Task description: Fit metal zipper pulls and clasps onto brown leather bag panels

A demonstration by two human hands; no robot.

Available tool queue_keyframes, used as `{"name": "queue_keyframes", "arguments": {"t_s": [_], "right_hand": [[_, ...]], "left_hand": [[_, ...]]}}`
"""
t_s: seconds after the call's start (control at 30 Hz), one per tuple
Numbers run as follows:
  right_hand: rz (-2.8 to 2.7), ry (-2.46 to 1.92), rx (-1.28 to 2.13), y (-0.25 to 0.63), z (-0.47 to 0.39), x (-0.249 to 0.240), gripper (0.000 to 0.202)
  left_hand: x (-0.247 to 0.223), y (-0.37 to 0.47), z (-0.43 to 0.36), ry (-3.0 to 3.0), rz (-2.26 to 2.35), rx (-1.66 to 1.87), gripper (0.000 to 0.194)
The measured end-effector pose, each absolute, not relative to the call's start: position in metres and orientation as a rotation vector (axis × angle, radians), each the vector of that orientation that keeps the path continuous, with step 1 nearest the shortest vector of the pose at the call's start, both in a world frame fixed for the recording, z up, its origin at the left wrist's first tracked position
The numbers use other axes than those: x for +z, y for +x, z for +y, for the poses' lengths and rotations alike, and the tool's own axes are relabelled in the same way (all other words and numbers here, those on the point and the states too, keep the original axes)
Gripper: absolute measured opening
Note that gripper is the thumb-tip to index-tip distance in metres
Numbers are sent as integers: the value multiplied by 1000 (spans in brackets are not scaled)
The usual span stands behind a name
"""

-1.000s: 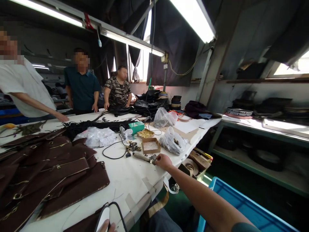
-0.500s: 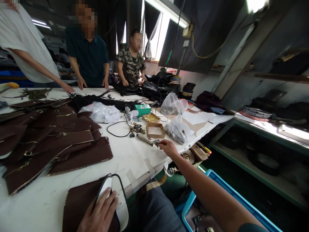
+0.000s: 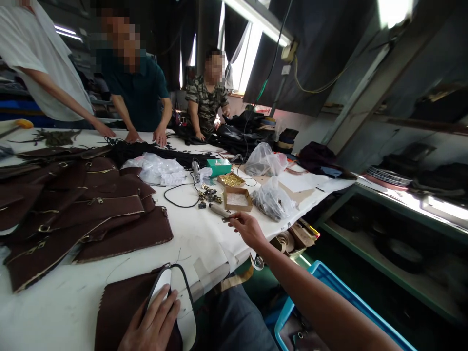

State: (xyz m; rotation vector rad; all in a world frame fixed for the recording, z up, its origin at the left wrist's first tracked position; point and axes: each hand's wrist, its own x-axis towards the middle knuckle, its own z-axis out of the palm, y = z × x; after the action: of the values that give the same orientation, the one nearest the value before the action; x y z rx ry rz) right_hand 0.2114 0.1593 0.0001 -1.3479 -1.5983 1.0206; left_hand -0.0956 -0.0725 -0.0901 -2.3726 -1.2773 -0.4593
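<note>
My left hand (image 3: 155, 314) lies with outstretched fingers on a brown leather bag piece (image 3: 120, 302). Under its fingertips is a white-faced flap (image 3: 185, 317) with a dark rim, which overhangs the table edge. Farther forward, my right hand (image 3: 246, 228) pinches a small metal piece (image 3: 225, 220) between thumb and forefinger, just above the table; its exact kind is too small to tell. Right behind these fingertips lies a tool with a pale, rounded handle (image 3: 218, 210). A shallow cardboard box (image 3: 237, 207) and a heap of metal fittings (image 3: 210, 194) are close by.
Brown leather pieces with zips (image 3: 109, 207) cover the table's left. Plastic bags (image 3: 274, 200), a box of gold-coloured fittings (image 3: 232, 180) and a green box (image 3: 218, 166) stand beyond. A blue crate (image 3: 321, 273) is below right. Several people work across the table.
My right hand has drawn slightly left, with the small metal piece now in its fingertips. My left hand stays on the leather piece. A co-worker's hands across the table have shifted on the black straps.
</note>
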Motion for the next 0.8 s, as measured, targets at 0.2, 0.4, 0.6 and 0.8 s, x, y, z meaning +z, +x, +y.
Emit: {"name": "queue_keyframes", "arguments": {"t_s": [0.2,0.4,0.6,0.8], "right_hand": [[-1916,-1051,1653,139,84,-12,21],[-2148,-1068,1669,116,63,-34,19],[-2058,-1092,1902,116,72,-24,23],[-2259,-1027,1736,113,68,-27,21]], "left_hand": [[-53,-71,-86,-2474,-1702,-618,66],[-47,-75,-86,-2548,-1800,-557,75],[-46,-75,-86,-2561,-1842,-574,84],[-46,-77,-87,-2568,-1849,-546,86]]}}
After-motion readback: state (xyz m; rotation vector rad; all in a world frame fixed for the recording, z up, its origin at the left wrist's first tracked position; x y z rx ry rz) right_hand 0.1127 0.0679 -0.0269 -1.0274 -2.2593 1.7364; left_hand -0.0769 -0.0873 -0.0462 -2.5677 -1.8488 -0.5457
